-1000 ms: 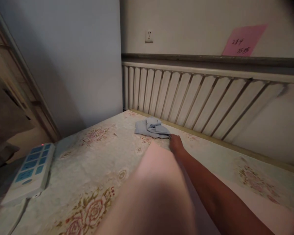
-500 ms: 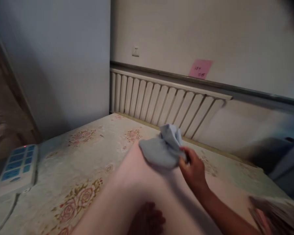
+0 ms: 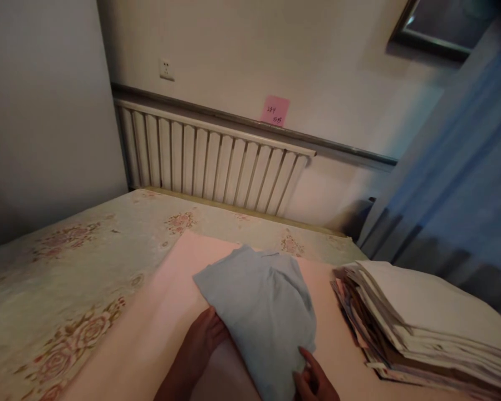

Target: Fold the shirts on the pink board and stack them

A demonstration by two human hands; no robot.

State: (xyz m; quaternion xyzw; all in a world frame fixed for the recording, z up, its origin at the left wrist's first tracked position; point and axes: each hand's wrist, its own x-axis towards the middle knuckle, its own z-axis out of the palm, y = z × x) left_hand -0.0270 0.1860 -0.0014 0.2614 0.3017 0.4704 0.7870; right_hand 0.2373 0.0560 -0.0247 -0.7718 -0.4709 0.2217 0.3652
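A light blue cloth [image 3: 267, 306], shaped somewhat like a small shirt, lies spread with a few creases over a pale pink sheet [image 3: 167, 301]. At the cloth's left edge, my left hand [image 3: 202, 340] has its fingertips closed on the fabric. My right hand [image 3: 315, 379] pinches the lower right edge between thumb and forefinger. The cloth's near end runs out of the bottom of the picture.
A thick stack of papers [image 3: 434, 317] stands at the right on the pink sheet. Underneath is a flowered bed cover [image 3: 92, 278]. A white radiator [image 3: 217, 161] lines the wall behind, and a blue curtain [image 3: 455, 161] hangs at the right.
The cloth, bunched in my right hand before, is now spread lower on the sheet. My left hand has come up to its left edge. The view has turned right.
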